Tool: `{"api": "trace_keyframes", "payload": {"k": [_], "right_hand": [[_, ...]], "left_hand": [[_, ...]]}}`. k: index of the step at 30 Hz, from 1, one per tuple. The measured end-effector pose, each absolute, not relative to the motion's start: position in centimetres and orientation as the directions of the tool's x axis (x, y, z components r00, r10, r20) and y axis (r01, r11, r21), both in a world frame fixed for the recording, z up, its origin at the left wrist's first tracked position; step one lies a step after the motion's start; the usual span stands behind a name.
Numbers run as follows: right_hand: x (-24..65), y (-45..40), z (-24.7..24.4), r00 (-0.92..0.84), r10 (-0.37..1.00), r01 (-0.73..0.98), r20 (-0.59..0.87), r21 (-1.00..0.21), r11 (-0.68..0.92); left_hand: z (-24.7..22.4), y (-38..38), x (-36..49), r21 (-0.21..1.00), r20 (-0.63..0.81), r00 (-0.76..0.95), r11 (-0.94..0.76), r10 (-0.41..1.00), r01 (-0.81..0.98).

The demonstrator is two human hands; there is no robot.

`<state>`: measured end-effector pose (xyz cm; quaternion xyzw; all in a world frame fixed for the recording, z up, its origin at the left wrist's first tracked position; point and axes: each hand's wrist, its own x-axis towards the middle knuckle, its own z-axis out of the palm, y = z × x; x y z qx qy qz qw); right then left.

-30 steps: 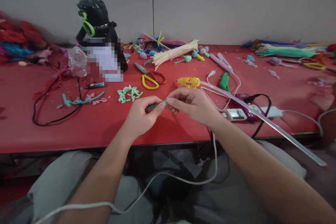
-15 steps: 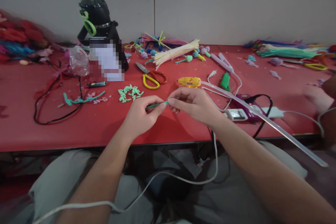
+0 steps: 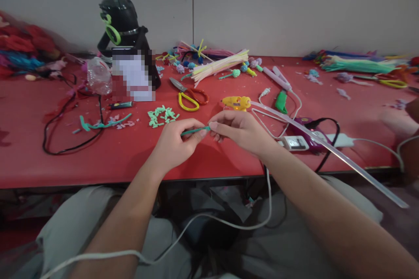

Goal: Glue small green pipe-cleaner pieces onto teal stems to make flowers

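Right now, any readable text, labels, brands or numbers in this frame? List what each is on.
None can be read.
Card leaning on the black jug: blurred out, unreadable.
White device on the red table: its small display panel is too small to read.
Yellow glue gun: no legible marking.
Left hand and right hand pinch a green pipe cleaner: no text.

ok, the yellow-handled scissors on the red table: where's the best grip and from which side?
Grip the scissors by the yellow and red loops, which lie on the near side facing the hands; come from above and the near edge. The blades point away toward the back-left, so that end is probably best avoided.
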<state>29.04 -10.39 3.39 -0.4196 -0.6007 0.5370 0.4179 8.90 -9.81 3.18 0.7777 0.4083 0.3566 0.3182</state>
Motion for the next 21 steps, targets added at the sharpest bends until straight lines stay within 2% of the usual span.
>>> {"api": "trace_keyframes", "payload": {"k": [5, 11, 16, 21], "right_hand": [[29.17, -10.32, 3.31, -0.294, 0.954, 0.057, 0.064, -0.995, 0.084], [29.21, -10.10, 3.53, -0.282, 0.959, -0.007, -0.003, -1.000, -0.005], [29.03, -10.33, 3.33, -0.286, 0.957, 0.099, 0.044, -0.992, 0.075], [28.89, -10.38, 2.93, -0.273, 0.960, 0.107, 0.069, -0.989, 0.101]], "left_hand": [[3.32, -9.78, 8.82, 0.793, 0.293, 0.412, -0.460, 0.863, 0.400], [3.27, -9.67, 8.67, 0.778, 0.312, 0.390, -0.469, 0.866, 0.419], [3.23, -9.74, 8.79, 0.766, 0.322, 0.396, -0.483, 0.860, 0.425], [3.14, -9.71, 8.90, 0.767, 0.311, 0.389, -0.470, 0.867, 0.437]]}}
